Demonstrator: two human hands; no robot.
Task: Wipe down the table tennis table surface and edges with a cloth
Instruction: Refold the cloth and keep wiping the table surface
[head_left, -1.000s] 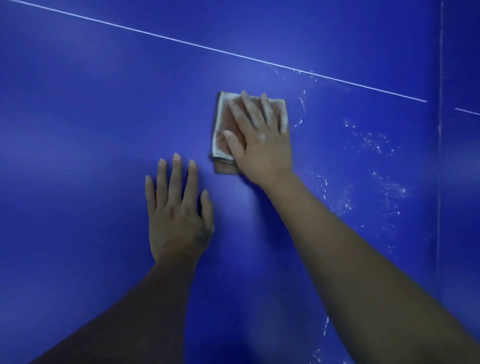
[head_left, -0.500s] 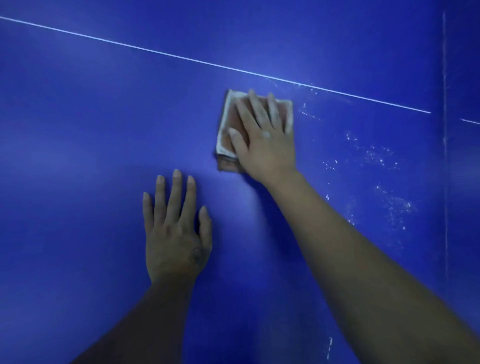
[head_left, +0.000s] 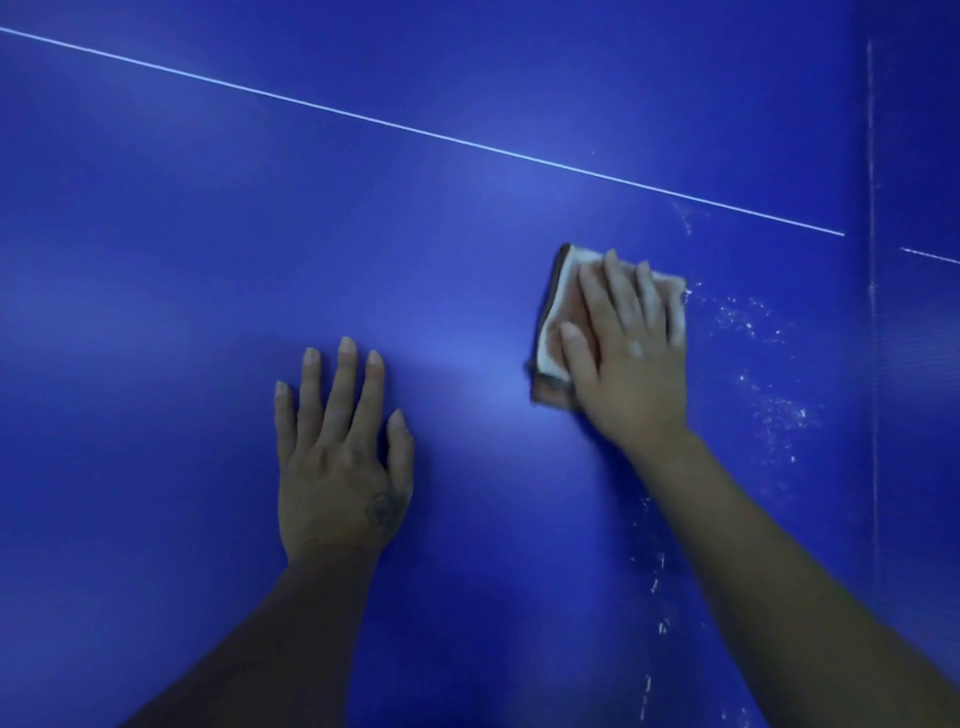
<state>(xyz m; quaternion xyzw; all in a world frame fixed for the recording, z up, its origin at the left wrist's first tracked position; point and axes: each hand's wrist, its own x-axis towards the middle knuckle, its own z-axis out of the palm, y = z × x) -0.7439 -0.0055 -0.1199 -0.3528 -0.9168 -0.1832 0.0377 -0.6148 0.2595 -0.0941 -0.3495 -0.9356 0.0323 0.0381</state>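
Two bare hands lay on a deep blue table tennis table (head_left: 208, 260), seen from above by the person leaning over it. The left hand (head_left: 340, 467) rested flat on the blue surface, palm down, its five fingers spread and holding nothing; a small dark mark showed near the base of its thumb. The right hand (head_left: 631, 358) pressed flat on one folded cloth (head_left: 558, 317), pinkish with a pale border and a dark edge along its left side. Its fingers were stretched out over the cloth rather than curled around it, pinning it to the table. The cloth sat to the right of the left hand and a little farther from the person, well apart from it. One thin white line (head_left: 415, 132) ran slantwise across the table beyond both hands. A second, fainter line (head_left: 871, 156) ran straight up and down near the right edge of the view. Just right of the cloth, and trailing toward the person beside the right forearm, lay scattered white specks (head_left: 779, 410), too many and too fine to count.
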